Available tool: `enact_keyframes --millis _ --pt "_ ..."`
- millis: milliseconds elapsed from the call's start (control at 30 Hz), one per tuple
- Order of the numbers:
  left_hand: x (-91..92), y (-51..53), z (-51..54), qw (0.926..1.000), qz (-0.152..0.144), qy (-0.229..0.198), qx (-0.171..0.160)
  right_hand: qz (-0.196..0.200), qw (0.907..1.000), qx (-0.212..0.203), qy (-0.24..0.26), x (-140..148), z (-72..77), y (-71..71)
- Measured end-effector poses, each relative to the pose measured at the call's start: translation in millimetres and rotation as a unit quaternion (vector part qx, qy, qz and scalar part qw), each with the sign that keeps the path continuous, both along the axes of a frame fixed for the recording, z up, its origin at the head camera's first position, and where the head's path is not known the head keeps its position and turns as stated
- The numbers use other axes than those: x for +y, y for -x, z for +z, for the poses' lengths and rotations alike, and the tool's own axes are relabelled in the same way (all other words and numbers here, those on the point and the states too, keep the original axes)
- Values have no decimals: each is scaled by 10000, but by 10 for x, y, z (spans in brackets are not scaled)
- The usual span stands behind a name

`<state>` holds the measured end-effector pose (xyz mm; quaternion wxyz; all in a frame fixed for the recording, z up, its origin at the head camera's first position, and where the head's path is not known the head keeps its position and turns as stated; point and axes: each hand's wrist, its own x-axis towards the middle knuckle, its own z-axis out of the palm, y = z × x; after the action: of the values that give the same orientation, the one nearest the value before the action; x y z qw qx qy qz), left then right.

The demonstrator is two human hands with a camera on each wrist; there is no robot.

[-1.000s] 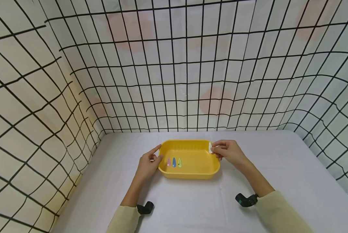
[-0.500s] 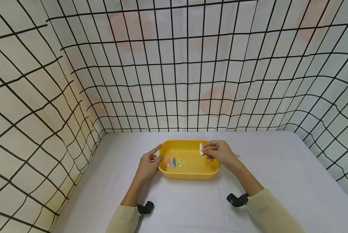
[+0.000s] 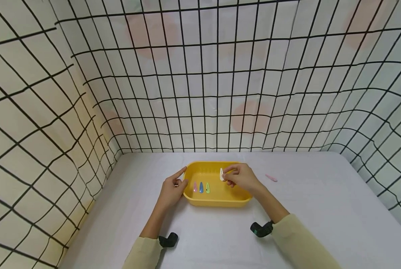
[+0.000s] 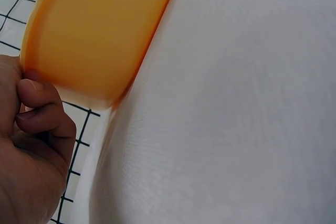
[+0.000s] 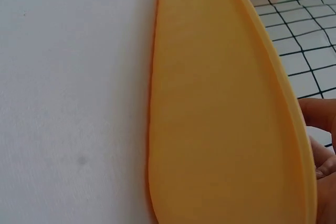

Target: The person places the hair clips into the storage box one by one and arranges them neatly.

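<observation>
In the head view, my right hand [image 3: 242, 177] pinches a white snap hair clip [image 3: 221, 174] between thumb and fingers, over the inside of a yellow tray [image 3: 217, 203]. Three more clips lie side by side in the tray's left part: pink [image 3: 195, 186], blue [image 3: 201, 187] and green [image 3: 208, 188]. At the tray's left end, my left hand [image 3: 171, 190] holds the rim, index finger and thumb against it. The left wrist view shows its other fingers [image 4: 50, 121] curled beside the tray wall. Behind the tray wall, the right wrist view shows only part of my right hand [image 5: 323, 150].
A pink hair clip [image 3: 271, 178] lies on the white tablecloth [image 3: 308, 198], right of the tray. White walls with a black grid [image 3: 217, 86] rise behind the table and at both sides.
My right hand has moved left with the white clip, from the tray's right rim towards its middle. The pink clip on the table has come into sight. My left hand stays put.
</observation>
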<state>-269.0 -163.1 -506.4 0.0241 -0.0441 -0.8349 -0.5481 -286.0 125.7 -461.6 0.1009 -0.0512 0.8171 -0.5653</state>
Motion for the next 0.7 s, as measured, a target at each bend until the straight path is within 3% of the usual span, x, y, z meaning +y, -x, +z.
enact_keyframes --millis 467,700 --pt "15 -9 19 9999 0 -106 42 -92 9983 -449 -347 -202 -144 69" --pt "16 -10 10 9998 -35 -173 83 54 9980 -424 -470 -264 -199 85"
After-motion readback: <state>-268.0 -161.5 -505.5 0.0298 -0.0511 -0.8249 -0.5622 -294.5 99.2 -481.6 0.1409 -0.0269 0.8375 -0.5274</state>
